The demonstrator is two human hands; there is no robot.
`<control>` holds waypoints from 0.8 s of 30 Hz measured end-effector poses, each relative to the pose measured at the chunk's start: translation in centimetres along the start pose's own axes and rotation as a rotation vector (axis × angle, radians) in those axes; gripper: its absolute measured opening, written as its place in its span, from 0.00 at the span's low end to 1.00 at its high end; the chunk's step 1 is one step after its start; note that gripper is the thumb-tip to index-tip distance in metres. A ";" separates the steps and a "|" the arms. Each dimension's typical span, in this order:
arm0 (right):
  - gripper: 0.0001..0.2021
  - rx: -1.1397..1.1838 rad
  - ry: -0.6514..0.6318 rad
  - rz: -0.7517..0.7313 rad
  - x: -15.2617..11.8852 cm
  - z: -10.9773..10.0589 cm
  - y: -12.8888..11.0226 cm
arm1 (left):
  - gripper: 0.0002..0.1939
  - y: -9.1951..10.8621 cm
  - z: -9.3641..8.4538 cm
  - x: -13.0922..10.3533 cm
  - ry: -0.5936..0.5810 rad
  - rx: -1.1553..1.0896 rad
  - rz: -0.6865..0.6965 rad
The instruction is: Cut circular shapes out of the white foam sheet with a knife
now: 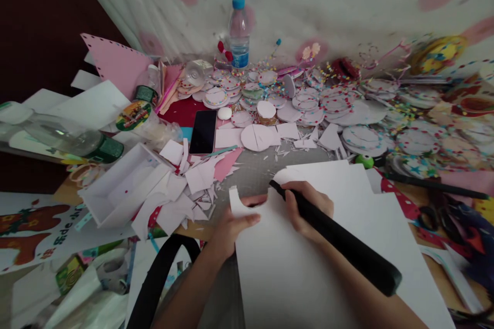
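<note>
A large white board (285, 267) with curved notches cut into its far edge lies in front of me, tilted slightly up at its left corner. My left hand (235, 223) grips that left edge, thumb on top and fingers underneath. In my right hand (306, 205) is a long, thick black-handled tool (343, 247), shaped like a cutter. Its narrow end points at the board's notched far edge; a blade cannot be made out. More white sheets (370, 211) lie under and to the right of the board.
White scraps (200, 175) and a black phone (203, 131) lie ahead on the left, beside an open white box (125, 185). Stacks of decorated white discs (304, 103) line the back, near a water bottle (239, 33). Scissors (443, 221) lie at the right.
</note>
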State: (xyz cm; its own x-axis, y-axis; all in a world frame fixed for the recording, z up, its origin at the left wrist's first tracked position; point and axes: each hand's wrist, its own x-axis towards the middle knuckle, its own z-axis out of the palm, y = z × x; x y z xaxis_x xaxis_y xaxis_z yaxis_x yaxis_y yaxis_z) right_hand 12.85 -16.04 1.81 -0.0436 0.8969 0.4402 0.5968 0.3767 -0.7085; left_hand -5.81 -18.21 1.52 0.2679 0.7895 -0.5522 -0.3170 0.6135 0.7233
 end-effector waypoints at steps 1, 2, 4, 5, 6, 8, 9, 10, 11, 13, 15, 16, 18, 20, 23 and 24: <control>0.03 -0.009 0.006 -0.022 -0.3 0.2 0.2 | 0.27 0.0 0.0 0.0 -0.003 0.000 0.001; 0.04 -0.014 0.013 -0.040 -0.5 0.3 0.3 | 0.27 -0.1 0.0 0.1 -0.007 0.001 0.002; 0.04 -0.017 0.021 -0.058 -0.7 0.5 0.5 | 0.27 -0.2 -0.1 0.1 -0.009 0.003 0.007; 0.04 -0.016 0.025 -0.060 -0.7 0.6 0.5 | 0.27 -0.2 -0.1 0.1 -0.009 0.003 0.011; 0.04 -0.014 0.028 -0.060 -0.6 0.6 0.5 | 0.27 -0.3 -0.2 0.1 -0.006 0.001 0.016; 0.04 -0.016 0.026 -0.060 -0.4 0.5 0.4 | 0.27 -0.4 -0.3 0.2 -0.009 -0.007 0.022; 0.03 -0.020 0.017 -0.054 -0.3 0.4 0.4 | 0.27 -0.5 -0.3 0.2 -0.015 -0.014 0.023; 0.03 -0.018 0.010 -0.048 -0.1 0.3 0.4 | 0.26 -0.5 -0.3 0.2 -0.021 -0.021 0.023; 0.03 -0.012 0.003 -0.042 0.0 0.2 0.3 | 0.26 -0.5 -0.4 0.2 -0.026 -0.027 0.021; 0.03 0.008 -0.003 -0.038 0.2 0.1 0.3 | 0.25 -0.6 -0.4 0.2 -0.035 -0.035 0.020; 0.03 0.028 -0.004 -0.039 0.3 0.0 0.3 | 0.25 -0.6 -0.5 0.2 -0.036 -0.036 0.022; 0.03 0.033 -0.009 -0.035 0.3 0.0 0.3 | 0.25 -0.7 -0.5 0.3 -0.036 -0.035 0.022; 0.03 0.045 -0.018 -0.016 0.4 -0.1 0.1 | 0.26 -0.7 -0.5 0.3 -0.038 -0.037 0.020; 0.04 0.058 -0.018 0.014 0.6 -0.2 -0.1 | 0.25 -0.7 -0.5 0.3 -0.043 -0.032 0.024; 0.06 0.062 -0.025 0.082 0.8 -0.2 -0.6 | 0.24 -0.7 -0.4 0.4 -0.045 -0.012 0.035; 0.06 0.062 -0.029 0.105 0.8 -0.2 -0.7 | 0.25 -0.7 -0.4 0.4 -0.042 -0.010 0.033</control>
State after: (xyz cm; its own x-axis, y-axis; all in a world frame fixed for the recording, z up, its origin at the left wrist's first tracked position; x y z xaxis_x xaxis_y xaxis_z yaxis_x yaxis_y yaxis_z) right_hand 12.56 -15.61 2.84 -0.0069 0.9380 0.3466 0.5485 0.2933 -0.7830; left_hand -5.82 -18.34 0.64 0.2950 0.8077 -0.5105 -0.3354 0.5878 0.7362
